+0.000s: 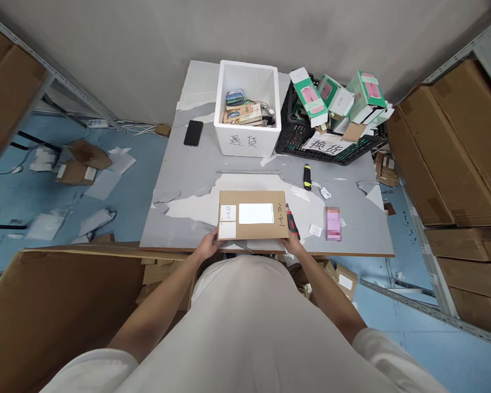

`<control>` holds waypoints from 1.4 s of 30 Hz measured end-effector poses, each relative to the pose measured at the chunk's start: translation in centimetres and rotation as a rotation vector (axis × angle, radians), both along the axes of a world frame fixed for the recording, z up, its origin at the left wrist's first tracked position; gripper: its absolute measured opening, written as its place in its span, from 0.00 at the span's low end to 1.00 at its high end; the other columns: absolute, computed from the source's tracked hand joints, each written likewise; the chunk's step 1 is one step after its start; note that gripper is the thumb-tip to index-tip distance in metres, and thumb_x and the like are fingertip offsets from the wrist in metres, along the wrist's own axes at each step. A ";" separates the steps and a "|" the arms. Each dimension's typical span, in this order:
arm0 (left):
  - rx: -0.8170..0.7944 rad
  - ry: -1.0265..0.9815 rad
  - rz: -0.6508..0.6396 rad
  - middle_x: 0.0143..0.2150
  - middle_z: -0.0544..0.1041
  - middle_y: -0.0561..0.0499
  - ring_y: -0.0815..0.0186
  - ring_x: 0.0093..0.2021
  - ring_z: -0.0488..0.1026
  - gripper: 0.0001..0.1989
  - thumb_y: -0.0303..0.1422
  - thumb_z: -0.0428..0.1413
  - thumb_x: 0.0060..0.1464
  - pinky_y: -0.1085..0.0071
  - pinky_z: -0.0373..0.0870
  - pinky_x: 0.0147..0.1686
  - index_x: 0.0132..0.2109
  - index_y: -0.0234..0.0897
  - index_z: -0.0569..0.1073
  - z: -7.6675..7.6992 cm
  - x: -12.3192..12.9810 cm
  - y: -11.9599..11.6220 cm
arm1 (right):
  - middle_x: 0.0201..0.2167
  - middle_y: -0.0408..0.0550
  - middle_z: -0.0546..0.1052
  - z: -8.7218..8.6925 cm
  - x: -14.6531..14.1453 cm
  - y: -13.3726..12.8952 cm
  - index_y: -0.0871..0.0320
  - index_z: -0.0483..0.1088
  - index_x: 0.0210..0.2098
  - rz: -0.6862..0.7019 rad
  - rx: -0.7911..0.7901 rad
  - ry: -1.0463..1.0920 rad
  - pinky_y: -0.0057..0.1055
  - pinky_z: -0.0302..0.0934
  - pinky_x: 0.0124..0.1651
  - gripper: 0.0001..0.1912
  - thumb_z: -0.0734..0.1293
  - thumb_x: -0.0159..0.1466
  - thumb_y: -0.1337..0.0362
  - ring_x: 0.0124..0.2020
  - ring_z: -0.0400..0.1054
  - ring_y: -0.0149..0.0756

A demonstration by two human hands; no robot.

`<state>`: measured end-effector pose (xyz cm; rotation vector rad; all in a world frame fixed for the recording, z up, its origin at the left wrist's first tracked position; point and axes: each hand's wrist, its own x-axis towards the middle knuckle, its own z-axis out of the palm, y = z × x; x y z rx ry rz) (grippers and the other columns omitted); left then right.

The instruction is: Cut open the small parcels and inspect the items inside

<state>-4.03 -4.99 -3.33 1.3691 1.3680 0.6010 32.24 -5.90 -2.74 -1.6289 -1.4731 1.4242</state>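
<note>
Your left hand (208,243) and right hand (291,243) grip the near corners of a flat cardboard box (251,215) (labels facing up) at the worktable's (175,185) near edge. A red-and-black utility knife (293,224) lies just beside its right side, partly hidden.

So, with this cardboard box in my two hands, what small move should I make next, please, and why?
I would probably shift the cardboard box slightly to your left. Your left hand and right hand hold its near corners, and its right edge overlaps the red-and-black tool in this view, so lowering it there might trap the tool.
</note>
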 end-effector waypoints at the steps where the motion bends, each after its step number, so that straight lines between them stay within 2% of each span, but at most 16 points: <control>1: -0.010 -0.009 0.010 0.45 0.79 0.43 0.51 0.51 0.73 0.27 0.42 0.60 0.42 0.53 0.67 0.54 0.50 0.36 0.74 0.1 0.1 0.1 | 0.48 0.53 0.76 0.1 0.0 0.1 0.57 0.68 0.53 -0.002 -0.005 0.012 0.46 0.60 0.58 0.25 0.68 0.56 0.61 0.53 0.68 0.45; 5: -0.043 -0.101 0.115 0.46 0.78 0.43 0.53 0.50 0.73 0.30 0.47 0.62 0.40 0.54 0.67 0.55 0.48 0.34 0.75 1.4 0.0 0.8 | 0.47 0.51 0.77 1.0 0.6 0.6 0.55 0.68 0.53 -0.036 -0.023 0.027 0.44 0.64 0.53 0.25 0.67 0.57 0.55 0.47 0.71 0.43; 9: -0.018 -0.100 0.242 0.48 0.77 0.41 0.57 0.45 0.74 0.35 0.50 0.60 0.42 0.58 0.70 0.49 0.54 0.31 0.72 4.0 0.0 2.6 | 0.48 0.51 0.76 3.6 1.0 2.7 0.57 0.68 0.53 -0.094 0.103 0.019 0.42 0.64 0.53 0.26 0.62 0.61 0.48 0.47 0.71 0.43; 13: 0.063 0.011 0.236 0.48 0.77 0.42 0.59 0.42 0.73 0.36 0.49 0.61 0.42 0.64 0.72 0.41 0.56 0.33 0.71 6.2 0.6 4.4 | 0.44 0.51 0.78 6.3 0.9 5.2 0.57 0.73 0.48 -0.080 0.139 -0.187 0.43 0.62 0.53 0.27 0.57 0.64 0.44 0.48 0.70 0.48; 16: 0.070 0.054 0.225 0.49 0.76 0.43 0.61 0.41 0.72 0.37 0.47 0.63 0.40 0.64 0.71 0.41 0.57 0.36 0.71 6.6 1.1 4.9 | 0.44 0.49 0.79 6.9 0.6 6.2 0.55 0.74 0.47 -0.071 0.113 -0.233 0.43 0.61 0.53 0.28 0.55 0.65 0.43 0.49 0.70 0.48; 24: 0.056 0.064 0.334 0.46 0.77 0.45 0.62 0.40 0.71 0.32 0.49 0.60 0.45 0.64 0.68 0.44 0.54 0.35 0.73 6.5 2.4 5.6 | 0.45 0.50 0.78 5.8 -0.4 7.4 0.57 0.74 0.47 -0.233 0.056 -0.131 0.40 0.62 0.53 0.30 0.55 0.63 0.41 0.48 0.70 0.45; 28: 0.046 0.063 0.331 0.46 0.77 0.45 0.61 0.41 0.71 0.32 0.49 0.59 0.45 0.64 0.68 0.44 0.54 0.36 0.74 6.5 2.5 5.7 | 0.41 0.50 0.79 4.6 0.4 7.6 0.59 0.72 0.50 -0.230 0.016 -0.067 0.38 0.65 0.48 0.33 0.54 0.63 0.40 0.43 0.72 0.42; 31: 0.043 0.062 0.328 0.47 0.76 0.44 0.61 0.41 0.71 0.32 0.49 0.60 0.45 0.64 0.68 0.44 0.54 0.36 0.73 6.5 2.5 5.7 | 0.40 0.51 0.78 3.1 1.8 7.0 0.60 0.70 0.52 -0.276 -0.033 -0.206 0.38 0.66 0.46 0.33 0.49 0.65 0.44 0.39 0.72 0.39; 33: 0.041 0.064 0.329 0.47 0.76 0.44 0.61 0.42 0.71 0.32 0.49 0.59 0.45 0.64 0.68 0.44 0.55 0.36 0.73 6.4 2.4 5.7 | 0.42 0.53 0.76 1.9 2.6 6.4 0.60 0.71 0.51 -0.318 -0.036 -0.361 0.41 0.63 0.51 0.28 0.54 0.64 0.47 0.44 0.71 0.42; 35: 0.040 0.072 0.331 0.47 0.76 0.44 0.61 0.41 0.71 0.32 0.49 0.59 0.45 0.64 0.68 0.43 0.55 0.37 0.73 6.3 2.5 5.7 | 0.45 0.57 0.74 0.8 2.9 5.6 0.60 0.71 0.49 -0.337 -0.042 -0.448 0.44 0.59 0.56 0.25 0.64 0.58 0.52 0.50 0.68 0.48; 37: 0.042 0.081 0.333 0.47 0.76 0.44 0.61 0.41 0.71 0.31 0.49 0.59 0.46 0.64 0.69 0.43 0.55 0.37 0.73 6.3 2.5 5.7 | 0.47 0.59 0.72 -0.1 2.8 5.0 0.59 0.70 0.50 -0.338 -0.071 -0.495 0.48 0.56 0.57 0.27 0.70 0.52 0.57 0.54 0.64 0.53; 39: 0.050 0.095 0.344 0.48 0.75 0.44 0.61 0.41 0.71 0.31 0.48 0.59 0.46 0.65 0.69 0.41 0.55 0.36 0.72 6.3 2.7 5.6 | 0.48 0.59 0.71 -0.7 2.4 4.6 0.57 0.68 0.51 -0.324 -0.121 -0.563 0.51 0.57 0.56 0.31 0.72 0.48 0.61 0.55 0.63 0.55; 42: 0.121 0.148 0.389 0.51 0.72 0.41 0.60 0.42 0.70 0.33 0.47 0.59 0.46 0.65 0.71 0.39 0.57 0.35 0.69 6.5 3.1 5.2 | 0.48 0.60 0.70 -1.2 1.8 4.6 0.58 0.66 0.52 -0.293 -0.162 -0.626 0.56 0.58 0.54 0.31 0.70 0.48 0.68 0.52 0.64 0.57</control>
